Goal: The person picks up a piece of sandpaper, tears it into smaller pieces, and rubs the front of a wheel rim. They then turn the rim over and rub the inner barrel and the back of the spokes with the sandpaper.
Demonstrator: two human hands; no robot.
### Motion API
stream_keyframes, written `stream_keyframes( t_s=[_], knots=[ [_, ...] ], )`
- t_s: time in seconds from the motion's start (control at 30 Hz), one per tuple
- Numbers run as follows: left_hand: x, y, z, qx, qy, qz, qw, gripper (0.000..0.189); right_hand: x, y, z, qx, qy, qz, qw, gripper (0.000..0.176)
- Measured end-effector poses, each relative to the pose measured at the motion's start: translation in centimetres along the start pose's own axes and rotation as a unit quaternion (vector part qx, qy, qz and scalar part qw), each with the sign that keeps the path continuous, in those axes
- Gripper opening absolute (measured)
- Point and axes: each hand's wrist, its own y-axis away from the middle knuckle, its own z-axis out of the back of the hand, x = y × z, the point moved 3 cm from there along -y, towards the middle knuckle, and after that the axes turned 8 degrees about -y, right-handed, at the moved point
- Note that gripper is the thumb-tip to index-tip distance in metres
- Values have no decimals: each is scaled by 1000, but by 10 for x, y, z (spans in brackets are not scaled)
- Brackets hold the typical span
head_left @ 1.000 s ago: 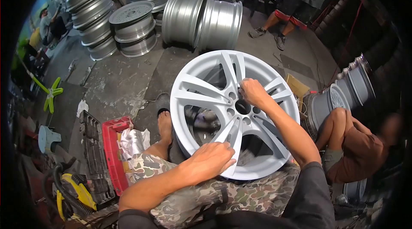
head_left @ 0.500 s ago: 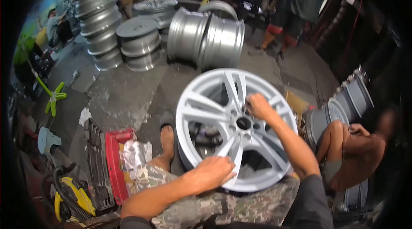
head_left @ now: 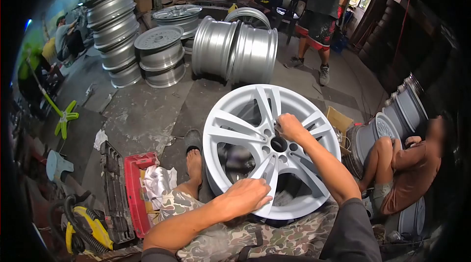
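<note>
A silver-grey alloy wheel rim (head_left: 221, 119) with paired spokes lies tilted face up over my camouflage-clad lap. My left hand (head_left: 245, 196) is curled over a lower spoke and appears to grip it. Just above the hub hole (head_left: 278, 144), my right hand (head_left: 289, 127) is bent down against the base of an upper spoke, its fingers pinched together. Whatever those fingers may hold is hidden.
Bare rims are stacked at the back left (head_left: 114, 31), with two on edge (head_left: 255, 51) at the centre. A red tray (head_left: 135, 188) holding white cloth is left of my foot. One person (head_left: 412, 173) sits at the right; another (head_left: 319, 31) stands behind.
My right hand has shifted slightly left along the spoke base, closer above the hub. My left hand stays on the lower spoke. The camera view has tilted up a little.
</note>
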Motion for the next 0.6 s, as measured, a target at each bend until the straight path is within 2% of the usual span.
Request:
stream_keyframes(
  t_s=[0.17,0.23,0.3,0.4,0.5,0.57,0.6],
  knots=[
    [2,4,-1,-10,9,1,1000,27,3,-3,20,37,29,31,998,17],
    [-1,3,5,15,8,21,1000,27,2,4,31,-50,-6,62,997,16],
    [-3,1,6,22,7,15,1000,27,-2,2,27,-53,-8,46,997,19],
    [-5,1,-1,25,7,6,1000,26,-1,-1,16,19,-6,13,1000,18],
    [-1,0,-4,14,5,13,1000,26,3,-4,19,39,22,24,999,17],
    [4,1,-5,14,1,23,1000,26,12,-1,21,38,16,31,999,17],
    [5,1,-6,5,3,15,1000,26,10,1,20,18,-16,-1,1000,18]
  ],
)
